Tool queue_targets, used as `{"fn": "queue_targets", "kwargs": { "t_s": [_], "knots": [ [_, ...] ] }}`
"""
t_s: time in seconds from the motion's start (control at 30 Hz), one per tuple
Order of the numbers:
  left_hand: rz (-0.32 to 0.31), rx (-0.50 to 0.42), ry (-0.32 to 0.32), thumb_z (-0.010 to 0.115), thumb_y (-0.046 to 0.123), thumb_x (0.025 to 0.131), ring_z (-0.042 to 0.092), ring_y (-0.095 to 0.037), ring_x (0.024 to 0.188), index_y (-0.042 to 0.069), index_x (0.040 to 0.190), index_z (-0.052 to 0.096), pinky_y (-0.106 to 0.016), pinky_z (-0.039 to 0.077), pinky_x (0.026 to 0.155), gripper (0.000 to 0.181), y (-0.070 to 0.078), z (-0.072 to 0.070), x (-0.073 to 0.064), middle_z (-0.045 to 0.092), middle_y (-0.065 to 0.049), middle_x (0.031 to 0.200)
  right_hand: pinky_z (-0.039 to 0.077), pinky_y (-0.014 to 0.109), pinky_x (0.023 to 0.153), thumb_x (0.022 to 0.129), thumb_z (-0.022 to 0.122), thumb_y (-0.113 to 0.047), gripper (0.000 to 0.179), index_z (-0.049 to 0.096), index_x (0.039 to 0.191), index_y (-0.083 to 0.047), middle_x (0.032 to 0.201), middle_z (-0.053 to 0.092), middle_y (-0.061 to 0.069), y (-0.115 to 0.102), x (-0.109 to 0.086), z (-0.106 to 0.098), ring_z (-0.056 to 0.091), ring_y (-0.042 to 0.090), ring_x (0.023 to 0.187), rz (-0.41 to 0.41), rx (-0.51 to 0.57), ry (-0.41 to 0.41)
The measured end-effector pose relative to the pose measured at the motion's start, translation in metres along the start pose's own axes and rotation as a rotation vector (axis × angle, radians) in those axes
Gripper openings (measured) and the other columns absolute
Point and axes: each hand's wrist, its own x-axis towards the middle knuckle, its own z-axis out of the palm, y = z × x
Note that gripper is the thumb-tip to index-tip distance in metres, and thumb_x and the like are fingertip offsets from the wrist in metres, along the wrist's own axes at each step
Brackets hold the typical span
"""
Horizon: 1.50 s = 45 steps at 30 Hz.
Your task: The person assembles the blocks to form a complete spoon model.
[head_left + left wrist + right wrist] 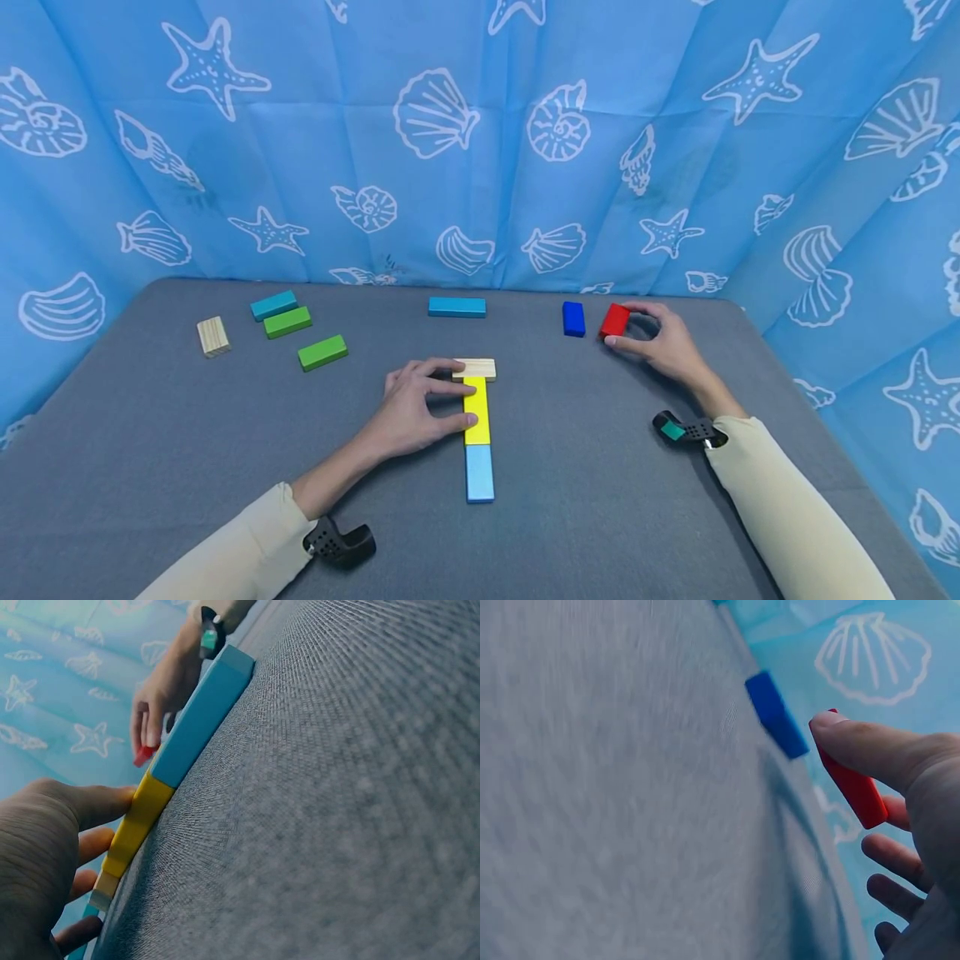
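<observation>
My right hand (670, 343) pinches a red block (615, 320) between thumb and forefinger at the back right of the table. In the right wrist view its other fingers stay off the block. A dark blue block (573, 319) lies just left of it. Near the middle, a yellow block (477, 427) and a light blue block (480, 475) lie end to end, with a plain wooden block (480, 368) across the far end. The thumb and forefinger of my left hand (411, 410) touch the yellow block; another fingertip rests at the wooden one.
A teal block (457, 307) lies behind the row. To the left are another teal block (273, 305), two green blocks (287, 322) and a wooden block (213, 337). A blue seashell-patterned curtain (480, 150) hangs behind the grey table (585, 517).
</observation>
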Motion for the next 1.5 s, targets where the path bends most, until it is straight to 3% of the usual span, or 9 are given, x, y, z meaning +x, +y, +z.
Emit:
{"fn": "queue_targets", "kwargs": {
  "t_s": [0.37, 0.7, 1.03, 1.5],
  "knots": [
    [-0.012, 0.01, 0.001, 0.084, 0.034, 0.084, 0.042, -0.028, 0.133, 0.023, 0.12, 0.077, -0.061, 0.019, 0.107, 0.038, 0.0, 0.0, 0.001, 0.054, 0.001, 0.144, 0.029, 0.065, 0.107, 0.086, 0.083, -0.024, 0.064, 0.055, 0.14, -0.004, 0.14, 0.052, 0.02, -0.033, -0.021, 0.008, 0.043, 0.042, 0.132, -0.115, 0.045, -0.032],
    [0.03, 0.042, 0.045, 0.084, 0.034, 0.083, 0.041, -0.029, 0.133, 0.021, 0.119, 0.078, -0.06, 0.02, 0.106, 0.038, 0.0, -0.001, 0.01, 0.056, -0.002, 0.143, 0.033, 0.062, 0.105, 0.083, 0.085, -0.02, 0.062, 0.059, 0.137, -0.008, 0.137, 0.054, 0.016, -0.057, -0.027, 0.024, 0.045, 0.039, 0.127, -0.229, 0.068, -0.104],
    [0.016, 0.027, 0.031, 0.084, 0.034, 0.083, 0.042, -0.028, 0.132, 0.021, 0.119, 0.078, -0.06, 0.019, 0.106, 0.038, 0.0, 0.001, 0.004, 0.056, 0.0, 0.143, 0.037, 0.066, 0.102, 0.079, 0.088, -0.022, 0.064, 0.061, 0.137, -0.014, 0.135, 0.054, 0.01, -0.077, -0.046, 0.039, 0.045, 0.039, 0.129, -0.28, 0.086, -0.167],
    [-0.033, 0.054, 0.014, 0.083, 0.036, 0.083, 0.041, -0.028, 0.133, 0.025, 0.12, 0.077, -0.061, 0.02, 0.107, 0.039, 0.002, 0.002, 0.002, 0.055, 0.001, 0.144, 0.035, 0.067, 0.101, 0.078, 0.089, -0.027, 0.064, 0.062, 0.135, -0.016, 0.135, 0.056, 0.005, -0.098, -0.074, 0.056, 0.047, 0.029, 0.127, -0.356, 0.076, -0.231]
  ]
}}
